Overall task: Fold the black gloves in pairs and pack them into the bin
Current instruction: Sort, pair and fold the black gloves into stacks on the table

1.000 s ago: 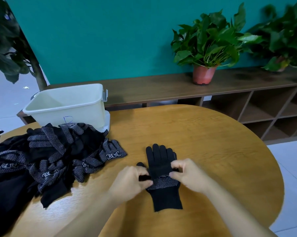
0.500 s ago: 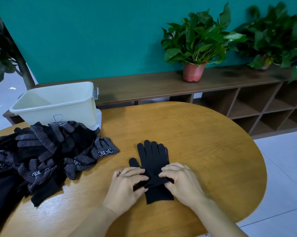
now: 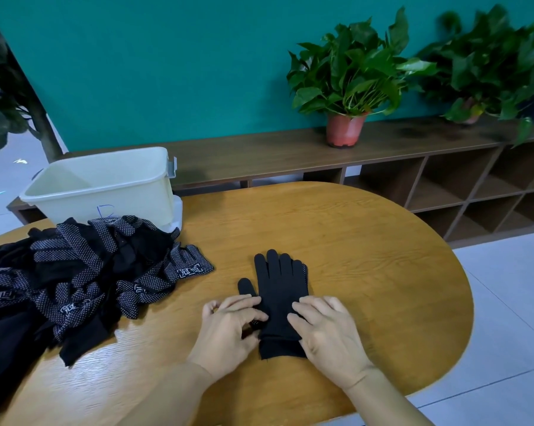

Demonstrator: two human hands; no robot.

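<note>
Head view: the stacked pair of black gloves (image 3: 279,287) lies flat on the counter (image 3: 367,256), with its cuff end between the two hands and its tips pointing away beyond the fingers. The left hand (image 3: 227,332) curls its fingers (image 3: 253,315) at the pair's left edge and appears to pinch the fabric against the thumb. The right hand (image 3: 327,330) lies on the right edge with nearly straight fingers, pressing and grasping nothing.

The main risk is a skewed fold. The two cuffs are not level, since the under glove sticks out nearer the wrists, and its dotted side peeps out past the right fingertips. Folding now would likely lock in that offset. With a pinch on one side only, the thin knit could slide on the smooth wood and twist.

A loosely folded pair may also spring open on the way to the cream plastic bin (image 3: 105,186), far beyond the left fingers. The heap of loose dotted gloves (image 3: 84,272) lies between, where a stray one could snag.
</note>
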